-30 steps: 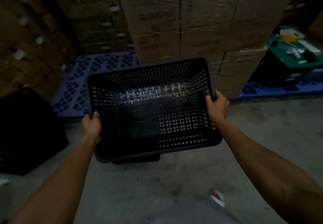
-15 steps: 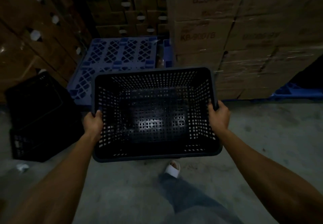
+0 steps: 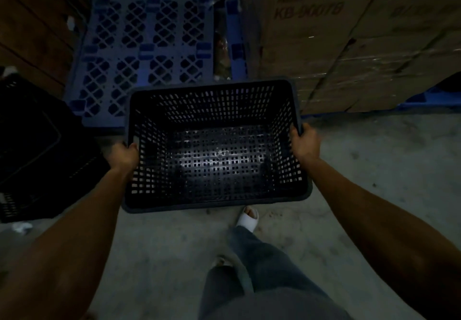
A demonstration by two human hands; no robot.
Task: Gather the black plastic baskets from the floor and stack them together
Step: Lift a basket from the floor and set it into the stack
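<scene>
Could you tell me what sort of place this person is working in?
Probably a warehouse or stockroom: stacked cardboard cartons, a blue plastic pallet on a bare concrete floor, and black plastic baskets.

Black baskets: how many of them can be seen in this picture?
2. One black basket is held by its side rims in the left hand and right hand. A second basket sits on the floor at left, partly cut off; more may be hidden.

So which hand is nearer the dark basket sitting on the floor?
Left. The left hand grips the carried basket's rim just beside the floor basket; the right hand is across, on the opposite rim.
</scene>
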